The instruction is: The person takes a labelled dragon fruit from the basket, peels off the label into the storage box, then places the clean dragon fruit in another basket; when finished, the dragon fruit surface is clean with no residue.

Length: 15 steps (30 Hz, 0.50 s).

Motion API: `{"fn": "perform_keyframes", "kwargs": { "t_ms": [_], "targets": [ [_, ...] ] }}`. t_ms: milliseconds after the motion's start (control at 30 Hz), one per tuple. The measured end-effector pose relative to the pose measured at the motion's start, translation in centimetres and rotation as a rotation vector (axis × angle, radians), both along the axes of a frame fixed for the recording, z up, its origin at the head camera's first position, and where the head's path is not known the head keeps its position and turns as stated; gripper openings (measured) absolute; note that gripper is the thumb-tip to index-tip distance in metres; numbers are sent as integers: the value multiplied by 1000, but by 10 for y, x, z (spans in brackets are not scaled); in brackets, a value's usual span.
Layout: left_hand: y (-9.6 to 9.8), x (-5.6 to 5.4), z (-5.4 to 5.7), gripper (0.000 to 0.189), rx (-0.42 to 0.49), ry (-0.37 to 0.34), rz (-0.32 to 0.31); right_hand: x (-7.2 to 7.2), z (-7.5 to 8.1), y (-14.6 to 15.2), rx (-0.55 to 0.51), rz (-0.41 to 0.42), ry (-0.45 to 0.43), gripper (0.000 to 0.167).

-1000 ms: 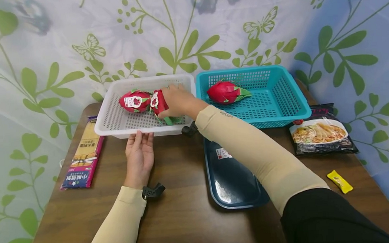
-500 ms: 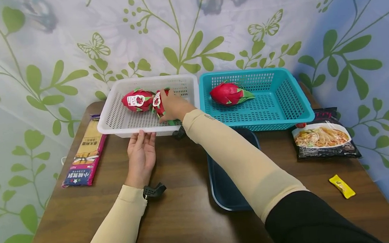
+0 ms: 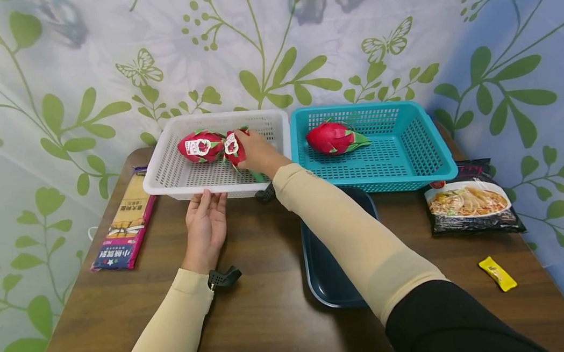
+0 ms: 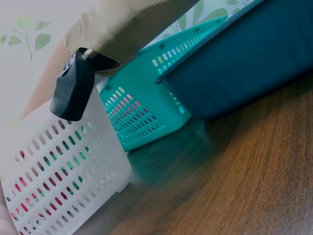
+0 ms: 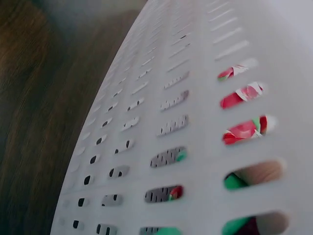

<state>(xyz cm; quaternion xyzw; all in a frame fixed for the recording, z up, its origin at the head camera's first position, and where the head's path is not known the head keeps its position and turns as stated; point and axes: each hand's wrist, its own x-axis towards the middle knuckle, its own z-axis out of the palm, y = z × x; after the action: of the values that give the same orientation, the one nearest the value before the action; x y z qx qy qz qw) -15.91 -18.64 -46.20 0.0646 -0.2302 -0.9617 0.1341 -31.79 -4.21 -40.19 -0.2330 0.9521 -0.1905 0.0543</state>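
Observation:
Two red dragon fruits with white labels lie in the white basket [image 3: 166, 191]. My right hand [image 3: 258, 153] reaches into it and grips the right-hand dragon fruit [image 3: 232, 145], whose right part is hidden by the fingers. The other dragon fruit [image 3: 200, 147] lies just left, close against it. My left hand [image 3: 206, 223] is palm up at the basket's front, holding the rim with the thumb over it and the fingers below. In the right wrist view, bits of red, green and fingers show through the slots of the basket wall [image 5: 205, 122].
A teal basket [image 3: 384, 181] adjoins the white one on the right, with another dragon fruit [image 3: 334, 138] inside. In front stands a dark blue tray [image 3: 333, 272], partly under my right forearm. A noodle packet [image 3: 125, 220] lies left; a black food bag [image 3: 472, 202] and yellow sachet [image 3: 498, 274] lie right.
My right hand has shifted slightly within the white basket, staying on the right-hand dragon fruit, which has turned a little. The left hand keeps its place at the rim. The head view has shifted slightly.

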Motion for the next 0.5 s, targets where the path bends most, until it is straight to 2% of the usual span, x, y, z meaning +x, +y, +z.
{"fn": "perform_keyframes", "kwargs": {
  "t_ms": [233, 500],
  "targets": [
    [-1, -1, -1, 9, -12, 2, 1, 0, 2, 2, -137, -23, -17, 92],
    [-1, 0, -3, 17, -33, 3, -2, 3, 3, 5, -256, -61, -86, 93]
  ]
}}
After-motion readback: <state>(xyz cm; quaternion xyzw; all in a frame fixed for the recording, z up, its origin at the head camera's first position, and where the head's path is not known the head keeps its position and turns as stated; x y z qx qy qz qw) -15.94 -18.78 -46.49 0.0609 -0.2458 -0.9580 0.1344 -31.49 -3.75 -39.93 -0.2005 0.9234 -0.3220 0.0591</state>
